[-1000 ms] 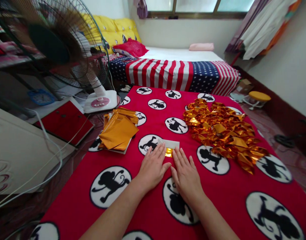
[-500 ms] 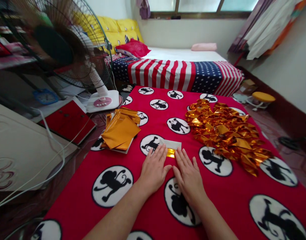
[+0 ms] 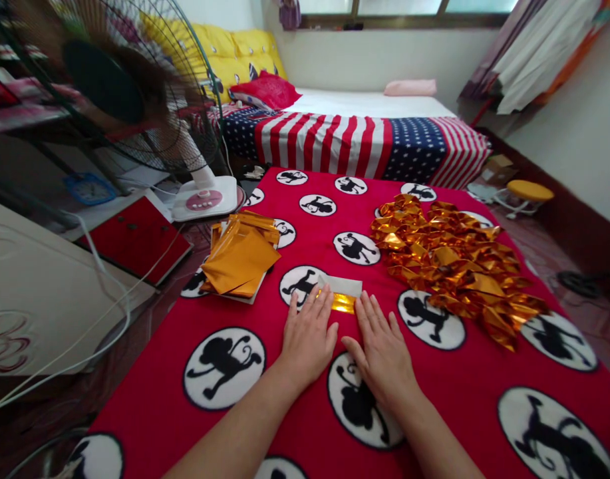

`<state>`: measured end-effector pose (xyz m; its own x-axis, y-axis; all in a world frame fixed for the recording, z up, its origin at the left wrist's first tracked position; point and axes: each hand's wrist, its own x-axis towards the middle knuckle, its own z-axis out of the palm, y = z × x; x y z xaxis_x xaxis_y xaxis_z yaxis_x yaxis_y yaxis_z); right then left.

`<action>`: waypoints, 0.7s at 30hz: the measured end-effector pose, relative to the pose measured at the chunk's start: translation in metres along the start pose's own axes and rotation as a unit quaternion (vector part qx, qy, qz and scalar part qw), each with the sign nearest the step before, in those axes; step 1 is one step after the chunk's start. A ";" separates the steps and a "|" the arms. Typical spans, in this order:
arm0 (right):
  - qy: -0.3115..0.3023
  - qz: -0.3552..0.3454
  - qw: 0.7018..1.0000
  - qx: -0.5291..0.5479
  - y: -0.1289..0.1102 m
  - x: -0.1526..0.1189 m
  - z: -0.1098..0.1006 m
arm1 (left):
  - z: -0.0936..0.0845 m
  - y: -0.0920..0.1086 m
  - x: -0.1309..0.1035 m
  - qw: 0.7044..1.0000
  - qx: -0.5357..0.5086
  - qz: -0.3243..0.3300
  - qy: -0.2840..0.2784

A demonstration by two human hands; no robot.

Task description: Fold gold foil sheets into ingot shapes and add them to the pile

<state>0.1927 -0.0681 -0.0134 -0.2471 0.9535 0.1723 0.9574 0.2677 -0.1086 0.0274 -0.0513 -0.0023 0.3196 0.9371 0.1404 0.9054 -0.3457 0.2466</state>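
Note:
A sheet of gold foil paper [image 3: 343, 303] lies on the red cloth in front of me, its near part folded over to show a shiny gold strip, its far part pale grey. My left hand [image 3: 308, 332] rests flat with its fingertips on the left end of the strip. On the right end lie the fingertips of my right hand [image 3: 384, 342], fingers stretched out and the thumb apart. Left of the hands is a stack of flat gold paper sheets [image 3: 242, 259]. To the right sits a heap of folded gold foil pieces [image 3: 449, 259].
The red cloth [image 3: 305, 233] has black monkey figures in white circles. A running fan [image 3: 205, 196] stands at the left. Beyond is a bed with a striped, starred cover [image 3: 324, 143]. A yellow stool [image 3: 529, 191] is on the floor at the right.
My hands have moved apart along the folded strip, the right one further right. More of the gold strip shows between them.

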 end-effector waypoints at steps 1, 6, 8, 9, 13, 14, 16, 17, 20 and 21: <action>0.002 -0.001 1.000 -0.006 0.002 -0.001 -0.001 | -0.001 0.002 0.000 1.000 0.005 -0.007 0.005; 0.003 0.012 1.000 -0.021 -0.005 0.000 -0.003 | -0.008 0.007 0.003 0.997 0.004 0.083 0.009; -0.003 0.015 1.000 -0.019 -0.006 0.001 -0.003 | -0.007 0.003 0.003 0.993 -0.010 0.118 -0.018; -0.006 0.016 1.000 -0.016 -0.005 0.001 -0.003 | -0.007 0.001 0.002 0.995 -0.010 0.099 -0.023; -0.013 0.026 1.000 0.010 -0.002 0.001 -0.007 | -0.002 -0.008 0.000 1.000 0.014 0.021 0.000; -0.007 0.033 0.999 0.018 -0.004 0.001 -0.009 | -0.001 -0.009 -0.001 1.000 0.018 0.019 0.005; 0.010 0.046 0.998 0.033 -0.013 0.004 -0.013 | 0.000 -0.010 0.000 1.000 0.024 0.018 0.006; 0.020 0.040 0.998 0.038 -0.021 0.006 -0.016 | 0.001 -0.010 0.000 0.999 0.027 0.017 0.002; 0.001 -0.046 0.996 0.070 -0.044 0.015 -0.019 | 0.003 -0.010 0.001 0.999 0.030 0.018 -0.023; -0.016 -0.056 0.995 0.079 -0.048 0.017 -0.018 | 0.003 -0.010 0.002 0.999 0.029 0.017 -0.028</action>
<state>0.1450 -0.0668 0.0126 -0.3573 0.9202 0.1601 0.8888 0.3877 -0.2445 0.0195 -0.0462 -0.0074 0.3646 0.9264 0.0942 0.9077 -0.3761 0.1862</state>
